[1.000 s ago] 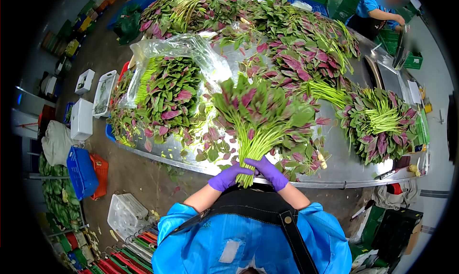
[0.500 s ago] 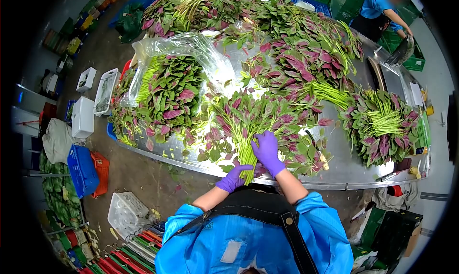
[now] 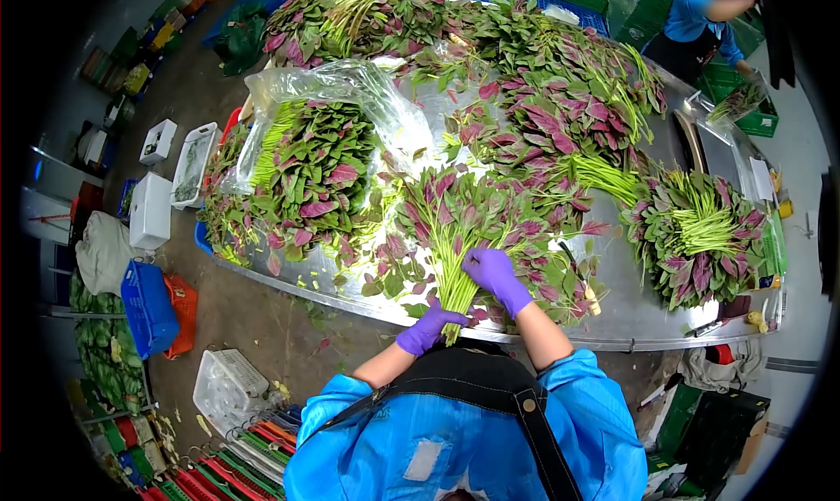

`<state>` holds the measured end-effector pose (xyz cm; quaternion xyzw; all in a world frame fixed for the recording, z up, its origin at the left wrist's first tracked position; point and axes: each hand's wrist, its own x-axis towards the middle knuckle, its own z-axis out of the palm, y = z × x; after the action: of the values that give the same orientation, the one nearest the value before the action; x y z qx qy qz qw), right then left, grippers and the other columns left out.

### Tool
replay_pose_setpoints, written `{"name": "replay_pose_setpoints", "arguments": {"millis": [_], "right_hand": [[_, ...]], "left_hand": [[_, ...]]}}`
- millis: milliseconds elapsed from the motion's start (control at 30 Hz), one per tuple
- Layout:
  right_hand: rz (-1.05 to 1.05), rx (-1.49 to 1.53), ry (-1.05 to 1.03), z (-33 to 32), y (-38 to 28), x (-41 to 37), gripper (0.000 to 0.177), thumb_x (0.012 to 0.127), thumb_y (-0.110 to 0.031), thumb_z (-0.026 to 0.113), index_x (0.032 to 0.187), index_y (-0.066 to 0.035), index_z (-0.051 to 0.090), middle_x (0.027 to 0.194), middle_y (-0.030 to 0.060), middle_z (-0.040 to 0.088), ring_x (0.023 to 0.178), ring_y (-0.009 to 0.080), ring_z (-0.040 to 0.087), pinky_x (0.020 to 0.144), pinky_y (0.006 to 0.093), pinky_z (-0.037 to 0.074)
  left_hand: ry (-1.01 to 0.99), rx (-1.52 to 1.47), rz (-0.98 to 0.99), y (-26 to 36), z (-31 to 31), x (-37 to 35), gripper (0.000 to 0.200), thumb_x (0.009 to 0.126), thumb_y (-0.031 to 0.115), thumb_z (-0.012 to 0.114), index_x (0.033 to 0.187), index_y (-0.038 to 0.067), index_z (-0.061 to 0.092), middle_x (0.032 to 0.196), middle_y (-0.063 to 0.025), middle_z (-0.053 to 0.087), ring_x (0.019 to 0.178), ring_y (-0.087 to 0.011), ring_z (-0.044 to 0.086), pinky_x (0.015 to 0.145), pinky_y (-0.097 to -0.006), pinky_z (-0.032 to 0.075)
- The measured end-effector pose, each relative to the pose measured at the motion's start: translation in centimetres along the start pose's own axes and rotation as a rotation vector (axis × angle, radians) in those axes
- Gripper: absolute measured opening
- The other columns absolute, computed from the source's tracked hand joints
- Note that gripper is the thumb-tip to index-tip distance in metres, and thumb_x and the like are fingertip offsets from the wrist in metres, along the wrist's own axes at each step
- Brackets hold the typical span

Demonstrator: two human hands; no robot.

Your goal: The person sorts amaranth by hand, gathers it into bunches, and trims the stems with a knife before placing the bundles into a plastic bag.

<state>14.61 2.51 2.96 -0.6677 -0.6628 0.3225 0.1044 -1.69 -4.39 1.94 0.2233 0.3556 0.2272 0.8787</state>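
A bunch of red amaranth, green stems with purple-green leaves, stands over the near edge of the metal table, leaves pointing away from me. My left hand, in a purple glove, is closed around the lower stem ends. Higher up, my right hand, also gloved, has its fingers curled against the right side of the stems; its fingertips are partly hidden. Just right of that hand, a knife with a pale handle lies among loose leaves.
Stacked amaranth lies at left under clear plastic film. A larger pile covers the far side, and a sorted heap sits at right. A co-worker handles a bagged bunch at the far right. Crates stand on the floor.
My right hand has shifted slightly right and down along the stems, its fingers more curled. My left hand keeps its hold. The co-worker's arms have moved, turning the bagged bunch.
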Motion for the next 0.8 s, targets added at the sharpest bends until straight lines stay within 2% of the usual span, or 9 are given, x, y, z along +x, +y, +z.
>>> {"name": "replay_pose_setpoints", "arguments": {"millis": [67,200,333,367,433,533,633,700,800], "right_hand": [[-0.005,0.173,-0.087,-1.0,-0.4,-1.9,0.019,0.072,-0.025,0.059,0.082,-0.008,0.063,0.067,0.0064,0.061,0.062,0.0193,0.06,0.059,0.0325,0.047],[0.015,0.607,-0.475,-1.0,-0.8,-5.4,0.01,0.076,-0.014,0.062,0.08,-0.005,0.062,0.054,0.0001,0.051,0.051,0.0043,0.046,0.048,0.023,0.037],[-0.014,0.728,-0.739,-4.0,0.9,-6.1,0.018,0.073,-0.02,0.065,0.084,-0.006,0.063,0.06,0.0045,0.057,0.057,0.0116,0.056,0.055,0.027,0.044],[-0.017,0.73,-0.74,-4.8,1.5,-6.2,0.018,0.073,-0.02,0.065,0.084,-0.006,0.063,0.06,0.0045,0.057,0.057,0.0116,0.056,0.055,0.027,0.044],[0.028,-0.417,-0.571,-5.9,2.3,-6.3,0.034,0.068,-0.03,0.068,0.092,-0.007,0.063,0.067,0.01,0.06,0.065,0.0215,0.061,0.061,0.0338,0.047],[-0.006,-0.114,-0.284,-6.3,0.7,-5.9,0.049,0.067,-0.042,0.067,0.099,-0.006,0.061,0.081,0.0169,0.062,0.079,0.032,0.061,0.07,0.0404,0.048],[0.119,-0.048,-0.159,-3.8,-1.0,-2.8,0.047,0.066,-0.038,0.067,0.102,-0.008,0.06,0.084,0.0154,0.063,0.082,0.0299,0.061,0.073,0.0393,0.047],[-0.044,0.135,-0.056,0.6,1.5,0.2,0.044,0.066,-0.036,0.067,0.101,-0.011,0.061,0.085,0.0122,0.063,0.081,0.0288,0.061,0.073,0.0379,0.047],[-0.072,0.186,-0.232,-0.4,1.2,1.2,0.037,0.066,-0.03,0.069,0.095,-0.007,0.063,0.071,0.0114,0.062,0.064,0.0197,0.061,0.06,0.0317,0.049]], "left_hand": [[0.043,-0.096,0.014,0.1,0.1,-0.2,0.05,0.068,-0.007,0.056,0.117,-0.003,0.043,0.1,-0.0145,0.057,0.095,-0.0287,0.059,0.081,-0.0365,0.05],[0.04,-0.14,0.022,-0.3,-0.1,0.1,0.049,0.069,-0.007,0.056,0.116,-0.003,0.043,0.1,-0.0139,0.058,0.091,-0.0257,0.06,0.08,-0.035,0.05],[-0.02,-0.027,0.025,-2.4,-2.8,1.7,0.05,0.069,-0.005,0.055,0.117,0.001,0.043,0.099,-0.0105,0.057,0.09,-0.0204,0.058,0.073,-0.0286,0.049],[-0.04,0.061,0.053,-1.9,-2.7,1.5,0.049,0.069,-0.005,0.054,0.117,0.0,0.043,0.103,-0.011,0.056,0.091,-0.0211,0.057,0.074,-0.0292,0.049],[0.016,0.001,0.067,0.1,-0.1,-0.1,0.051,0.07,-0.005,0.054,0.119,0.0,0.042,0.107,-0.011,0.054,0.094,-0.0215,0.056,0.076,-0.0296,0.049],[0.011,-0.076,0.073,0.5,0.6,-0.2,0.055,0.069,-0.005,0.055,0.122,0.0,0.04,0.114,-0.0108,0.051,0.098,-0.0217,0.056,0.078,-0.0301,0.049],[-0.025,-0.051,0.062,-0.5,0.2,0.4,0.059,0.068,-0.005,0.056,0.124,0.0,0.039,0.115,-0.0107,0.051,0.099,-0.0224,0.056,0.079,-0.0309,0.049],[-0.001,-0.003,0.053,-0.5,0.3,0.2,0.06,0.067,-0.005,0.056,0.124,0.001,0.039,0.114,-0.0108,0.052,0.1,-0.0232,0.056,0.079,-0.0317,0.049],[0.026,0.066,0.076,0.4,0.8,-0.3,0.059,0.067,-0.005,0.057,0.123,0.0,0.039,0.109,-0.0111,0.054,0.098,-0.0257,0.057,0.079,-0.0329,0.05]]}}
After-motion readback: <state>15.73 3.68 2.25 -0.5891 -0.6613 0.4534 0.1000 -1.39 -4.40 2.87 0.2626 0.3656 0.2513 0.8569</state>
